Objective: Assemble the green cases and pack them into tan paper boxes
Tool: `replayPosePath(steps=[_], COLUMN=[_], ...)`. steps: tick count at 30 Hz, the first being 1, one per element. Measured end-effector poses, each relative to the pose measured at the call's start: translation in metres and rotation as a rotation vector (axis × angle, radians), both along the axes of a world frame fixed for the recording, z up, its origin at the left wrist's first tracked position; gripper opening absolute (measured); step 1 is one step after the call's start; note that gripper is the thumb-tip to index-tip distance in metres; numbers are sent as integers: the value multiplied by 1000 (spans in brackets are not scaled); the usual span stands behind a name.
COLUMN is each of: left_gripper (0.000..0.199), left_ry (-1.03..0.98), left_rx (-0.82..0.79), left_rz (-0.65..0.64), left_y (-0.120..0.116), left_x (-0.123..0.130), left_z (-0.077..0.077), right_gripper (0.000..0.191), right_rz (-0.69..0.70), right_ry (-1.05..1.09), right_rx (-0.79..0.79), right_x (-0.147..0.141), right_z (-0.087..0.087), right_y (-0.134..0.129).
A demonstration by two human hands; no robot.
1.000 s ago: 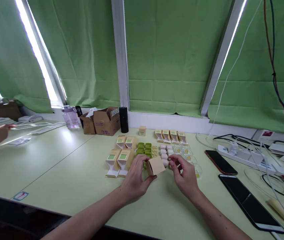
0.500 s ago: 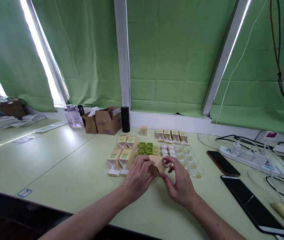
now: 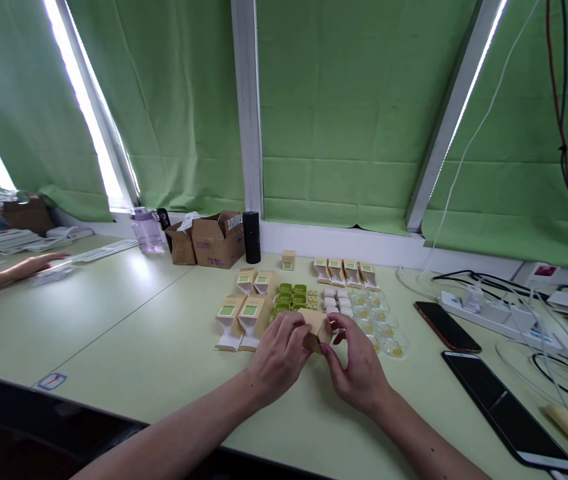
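Between my hands is a small brown cardboard box (image 3: 317, 324), held above the table. My left hand (image 3: 281, 350) grips its left side, fingers over the top. At its right end, the thumb and fingers of my right hand (image 3: 357, 360) pinch the edge. Left of it stand several open cardboard boxes (image 3: 254, 313) with green labels and white inner flaps. Just behind are green square cups (image 3: 285, 298), small yellowish pieces (image 3: 312, 300) and pale pink-white blocks (image 3: 330, 301). Clear plastic domes (image 3: 377, 313) with yellow centres lie to the right.
More open boxes (image 3: 344, 272) and one closed box (image 3: 289, 260) line the back. Two phones (image 3: 504, 407), a power strip (image 3: 494, 317) and cables lie right. Cartons (image 3: 217, 241), a black cylinder (image 3: 251, 238) and a purple bottle (image 3: 147, 231) stand behind. Another person's hand (image 3: 37, 265) is far left.
Another person's hand and forearm have come into view at the far left, over a clear plastic packet. My hands keep hold of the box, almost unmoved; the view has shifted slightly.
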State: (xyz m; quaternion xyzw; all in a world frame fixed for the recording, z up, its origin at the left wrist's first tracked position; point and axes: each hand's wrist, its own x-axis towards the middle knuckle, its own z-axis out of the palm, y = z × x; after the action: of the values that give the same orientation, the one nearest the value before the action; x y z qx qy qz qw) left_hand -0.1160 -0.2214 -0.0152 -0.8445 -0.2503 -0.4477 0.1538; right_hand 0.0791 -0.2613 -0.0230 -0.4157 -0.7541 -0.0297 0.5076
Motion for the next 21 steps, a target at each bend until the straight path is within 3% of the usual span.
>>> replayPosePath(steps=[10, 21], left_gripper=[45, 57], left_ry=[30, -16], left_rx=[-108, -259], left_rz=[-11, -41], left_y=[-4, 1], left_x=[0, -4], left_z=[2, -1], right_gripper=[43, 28], right_rz=[-15, 14], right_ry=[42, 148], right_rx=[-51, -92], right_x=[0, 4], right_z=[-1, 8], right_y=[0, 0])
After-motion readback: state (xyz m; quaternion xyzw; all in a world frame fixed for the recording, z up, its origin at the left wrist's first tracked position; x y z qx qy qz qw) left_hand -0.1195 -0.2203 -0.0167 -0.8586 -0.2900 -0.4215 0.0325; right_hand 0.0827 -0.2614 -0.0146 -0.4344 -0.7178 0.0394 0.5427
